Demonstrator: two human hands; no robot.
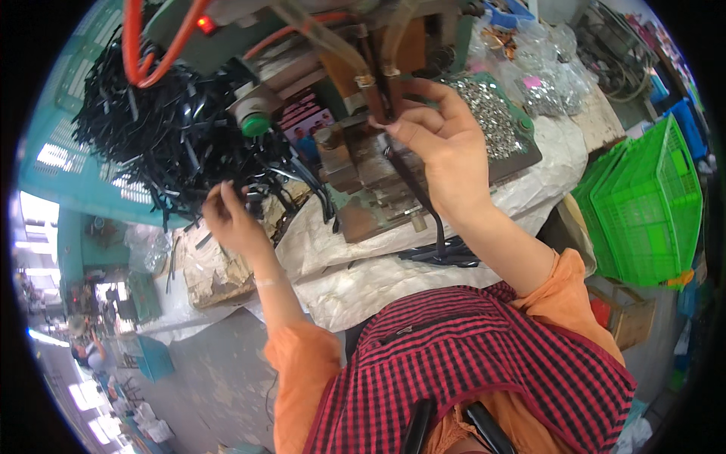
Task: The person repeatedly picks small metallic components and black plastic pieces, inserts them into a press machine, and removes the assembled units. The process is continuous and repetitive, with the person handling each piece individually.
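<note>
My right hand (448, 133) is at the bench machine (368, 164), thumb and fingers bent close around the lower ends of two brown bars (381, 99) fed by clear hoses. What lies between those fingertips is hidden. Just below them, a black strip (417, 184) runs from the machine down to several flat black strips (439, 253) on the white sheeting. My left hand (232, 218), slightly blurred, hovers with curled fingers at the lower edge of a large heap of black strips (170, 125). Whether it grips one is unclear.
Small shiny metal parts (490, 116) cover a green plate right of the machine. Bagged metal parts (544, 91) lie beyond. A green button (255, 125) faces me; an orange hose (136, 62) loops overhead. Green plastic crates (646, 210) stand right. A person (93, 354) is far left.
</note>
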